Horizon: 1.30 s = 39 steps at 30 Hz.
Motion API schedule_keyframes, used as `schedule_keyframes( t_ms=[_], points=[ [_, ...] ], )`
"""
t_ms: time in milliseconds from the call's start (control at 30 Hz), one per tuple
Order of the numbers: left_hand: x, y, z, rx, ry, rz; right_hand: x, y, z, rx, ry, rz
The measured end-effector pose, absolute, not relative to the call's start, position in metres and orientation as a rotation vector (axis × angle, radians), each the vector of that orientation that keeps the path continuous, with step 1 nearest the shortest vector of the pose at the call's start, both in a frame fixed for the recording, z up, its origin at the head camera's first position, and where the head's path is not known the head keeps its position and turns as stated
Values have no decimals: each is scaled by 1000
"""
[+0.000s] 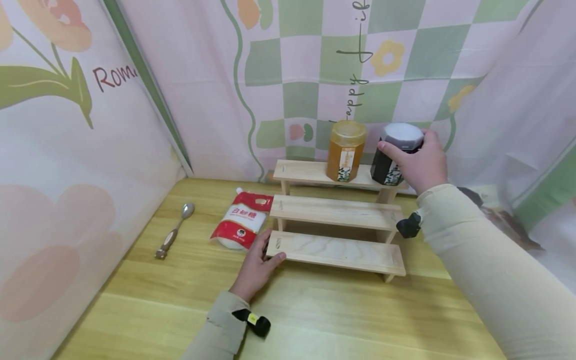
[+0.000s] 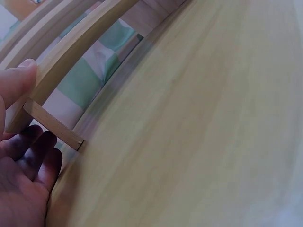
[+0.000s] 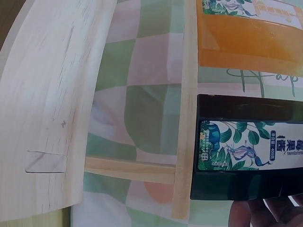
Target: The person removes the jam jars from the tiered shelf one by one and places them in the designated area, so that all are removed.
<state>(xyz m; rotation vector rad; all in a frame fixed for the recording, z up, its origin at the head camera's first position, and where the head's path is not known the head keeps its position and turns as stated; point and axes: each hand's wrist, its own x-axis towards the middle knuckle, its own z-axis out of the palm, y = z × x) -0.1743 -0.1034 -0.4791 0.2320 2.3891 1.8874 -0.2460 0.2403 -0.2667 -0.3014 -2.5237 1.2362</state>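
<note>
We held the dark jam jar (image 1: 381, 169) near its lid w/ the R hand (image 1: 425, 162), thumb on one side, fingers on the other, presumably b/c a high grip left the base free to sit flat. Our L hand (image 1: 256, 267) gripped the near L corner of the 3-tier wooden rack (image 1: 335, 250), thumb on top, fingers curled below, prob. to brace it vs. shifting. Jar pos.: between R thumb & fingers, about upright, base at top tier; we couldn't tell if the tier bore its full wt. The amber jar (image 1: 346, 152) stood on that tier, just L of the R hand, apart from the dark one, prob. for finger clearance. The white-sugar pouch (image 1: 243, 218) lay just beyond the L hand; the spoon (image 1: 173, 232), well L of it.
</note>
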Motion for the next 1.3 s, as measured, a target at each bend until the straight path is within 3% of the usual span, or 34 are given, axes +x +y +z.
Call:
schedule_keyframes(
  t_ms=[600,1300],
  points=[
    [-175,-103,-480,231,2366,1913,-243,239,-269,-326,-2504,1258],
    [-175,-104,-479,241,2355,1915,-213,254,-275,-332,-2452,1349]
  ],
)
